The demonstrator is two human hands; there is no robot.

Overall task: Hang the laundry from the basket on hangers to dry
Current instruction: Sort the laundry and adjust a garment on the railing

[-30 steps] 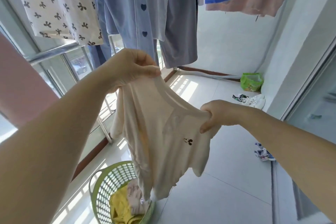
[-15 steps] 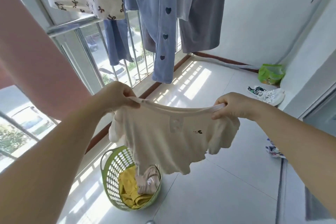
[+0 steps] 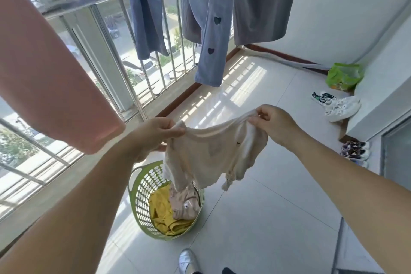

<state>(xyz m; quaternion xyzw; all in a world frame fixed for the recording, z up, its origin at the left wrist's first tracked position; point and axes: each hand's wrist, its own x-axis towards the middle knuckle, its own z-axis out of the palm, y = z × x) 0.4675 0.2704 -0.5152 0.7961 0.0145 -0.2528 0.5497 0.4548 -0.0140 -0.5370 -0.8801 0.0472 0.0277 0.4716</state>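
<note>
Pinching a cream shirt (image 3: pixel 206 153) at its top edge, the left hand (image 3: pixel 155 135) and right hand (image 3: pixel 273 122) hold it. It hangs above a green basket (image 3: pixel 142 187).

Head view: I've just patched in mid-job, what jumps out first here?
A cream top stretched between both hands at centre frame, the left hand and right hand each gripping its upper edge. Directly below on the tiled floor stands a green laundry basket with a yellow garment inside. Blue heart-print pyjamas hang overhead by the railing.
</note>
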